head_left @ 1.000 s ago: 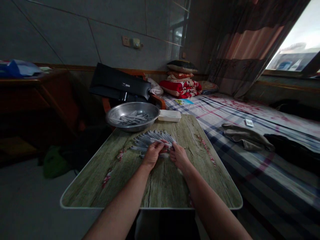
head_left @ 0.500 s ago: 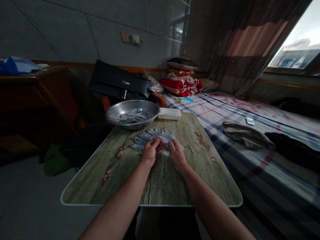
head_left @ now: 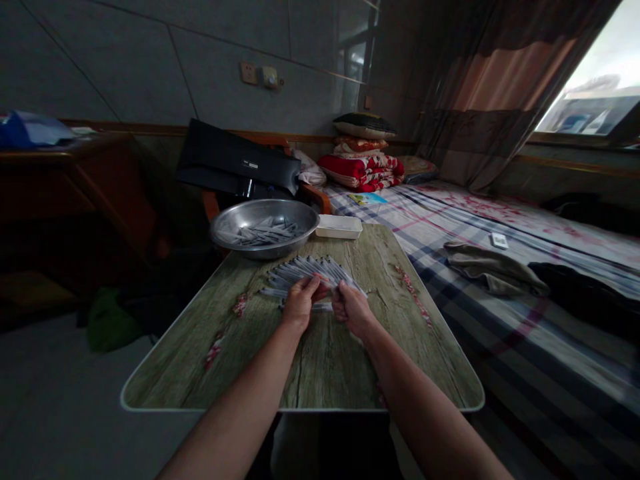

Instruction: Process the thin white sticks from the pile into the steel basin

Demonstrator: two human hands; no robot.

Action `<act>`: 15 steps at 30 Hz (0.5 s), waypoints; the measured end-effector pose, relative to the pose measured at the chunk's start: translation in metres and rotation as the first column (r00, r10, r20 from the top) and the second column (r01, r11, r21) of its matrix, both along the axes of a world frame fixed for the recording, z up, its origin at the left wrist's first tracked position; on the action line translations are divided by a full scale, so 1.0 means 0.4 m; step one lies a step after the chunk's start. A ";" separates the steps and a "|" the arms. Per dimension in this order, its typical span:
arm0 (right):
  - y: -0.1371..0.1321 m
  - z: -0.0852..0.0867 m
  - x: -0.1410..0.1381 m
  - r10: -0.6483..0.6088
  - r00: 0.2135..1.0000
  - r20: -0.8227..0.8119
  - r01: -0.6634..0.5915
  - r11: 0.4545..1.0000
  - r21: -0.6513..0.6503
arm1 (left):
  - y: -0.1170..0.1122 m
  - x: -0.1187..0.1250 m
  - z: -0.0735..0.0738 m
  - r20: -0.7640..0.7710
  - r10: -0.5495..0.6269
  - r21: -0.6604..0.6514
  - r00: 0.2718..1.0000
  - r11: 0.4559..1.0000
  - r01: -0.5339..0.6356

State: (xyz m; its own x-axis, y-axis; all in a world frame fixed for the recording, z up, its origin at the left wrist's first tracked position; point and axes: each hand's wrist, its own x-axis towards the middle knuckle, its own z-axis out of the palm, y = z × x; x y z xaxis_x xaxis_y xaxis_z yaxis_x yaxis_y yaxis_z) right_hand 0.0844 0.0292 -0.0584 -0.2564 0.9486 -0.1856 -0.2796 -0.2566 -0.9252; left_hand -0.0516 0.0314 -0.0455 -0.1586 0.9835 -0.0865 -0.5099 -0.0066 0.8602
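A fan of several thin grey sticks (head_left: 300, 272) lies spread on a wood-patterned table (head_left: 325, 360). My left hand (head_left: 300, 301) rests on the near edge of the fan with its fingers curled over the sticks. My right hand (head_left: 350, 307) sits just to the right, fingers pinched on one grey stick at the fan's right end. The two hands almost touch.
A metal basin (head_left: 264, 228) with more grey sticks stands at the table's far end, beside a small white tray (head_left: 339, 227). A bed with a plaid sheet (head_left: 500, 293) runs along the right. A dark chair (head_left: 235, 167) and a wooden desk (head_left: 75, 180) stand behind.
Both hands have stayed at the near edge of the fan. My right hand has closed its fingers on a stick and shifted slightly left toward my left hand.
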 end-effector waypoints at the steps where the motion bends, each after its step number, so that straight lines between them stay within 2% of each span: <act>1: 0.000 0.000 -0.001 -0.001 0.999 0.037 0.000 0.999 0.038 | 0.000 0.000 -0.001 -0.025 0.006 0.012 1.000 1.000 -0.006; 5: 0.005 -0.006 -0.005 -0.139 0.959 0.247 0.072 0.962 0.262 | 0.002 0.004 -0.005 -0.087 0.058 0.043 0.994 0.998 -0.054; 7: 0.010 -0.010 -0.004 -0.254 0.903 0.348 0.091 0.901 0.423 | 0.002 0.006 -0.006 -0.079 0.082 0.038 0.994 0.996 -0.079; 10: 0.009 -0.010 0.001 -0.442 0.755 0.485 0.051 0.776 0.628 | 0.000 0.008 -0.006 -0.004 0.090 -0.004 0.996 0.996 -0.090; 13: -0.003 -0.001 0.004 -0.529 0.651 0.544 -0.007 0.713 0.701 | -0.003 0.009 -0.003 0.104 0.064 -0.079 0.993 0.995 -0.055; 15: -0.013 0.008 0.003 -0.552 0.636 0.539 -0.025 0.684 0.729 | -0.005 0.009 -0.001 0.164 0.049 -0.113 0.985 0.993 -0.031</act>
